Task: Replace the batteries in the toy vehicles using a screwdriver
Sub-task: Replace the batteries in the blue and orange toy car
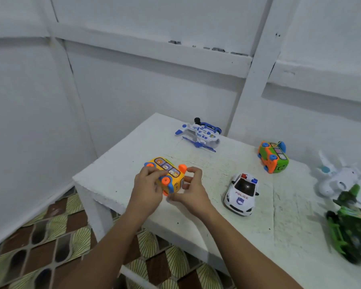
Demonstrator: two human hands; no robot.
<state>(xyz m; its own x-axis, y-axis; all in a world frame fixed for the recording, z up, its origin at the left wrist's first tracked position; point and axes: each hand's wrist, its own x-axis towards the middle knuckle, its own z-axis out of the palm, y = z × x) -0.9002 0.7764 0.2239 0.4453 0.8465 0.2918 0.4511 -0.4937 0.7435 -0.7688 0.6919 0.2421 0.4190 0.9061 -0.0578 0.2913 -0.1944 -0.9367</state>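
Bus [167, 174], yellow, orange wheels sticking out, window side up, tilted. Held at the near left part of the desk [196, 226]; cannot tell whether it is lifted or touching the top.

- Left hand [148, 186]: fingers [152, 172] curled round the bus's left side.
- Right hand [193, 190]: fingers and thumb narrow, pinching its right end.

Handling, judged:
- hard plastic shell, light, stiff, a bit slick
- the wheels look the weak points, so grip the body flat across both sides, not the wheels
- the underside must face up for the screw

Containers: none seen. Battery hatch not visible from here, and no screwdriver or batteries in view.

Outward:
- police car [241, 193] just right of the hands, upright
- helicopter [202, 133] at the far edge
- orange-green bus [273, 157] far right, on its side
- white toy [338, 180] and green toy [352, 222] at the right edge, blurred
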